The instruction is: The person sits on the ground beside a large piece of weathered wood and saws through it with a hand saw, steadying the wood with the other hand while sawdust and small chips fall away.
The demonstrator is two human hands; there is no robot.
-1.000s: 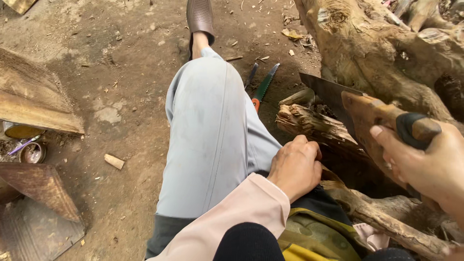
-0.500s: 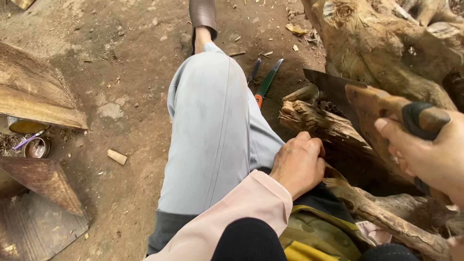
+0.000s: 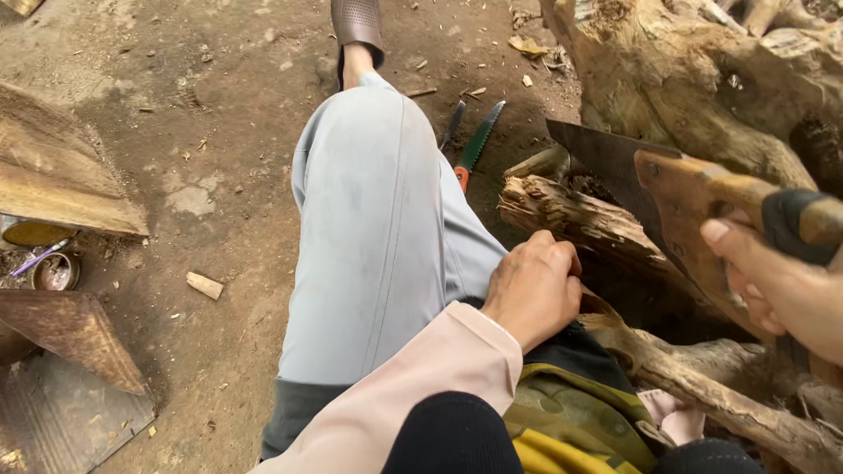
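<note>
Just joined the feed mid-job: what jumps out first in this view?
The hand saw at right: its dark blade angles down toward a splintered log, the right hand gripping its wooden handle. The left hand rests fisted at centre beside the log. A grey-trousered leg stretches up the middle over bare dirt, with a small green-bladed saw lying beside it.

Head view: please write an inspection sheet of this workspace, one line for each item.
Surface: bare dirt ground, scattered wood chips.
Job's things: hand saw with wooden handle; splintered log; large root stump.
Clutter: small green-bladed saw, wood block, planks, small tin.
Hands: right hand grips the saw handle; left hand rests closed beside the log.
Cables: nothing seen.
Surroundings: outstretched leg in grey trousers, brown slipper.
</note>
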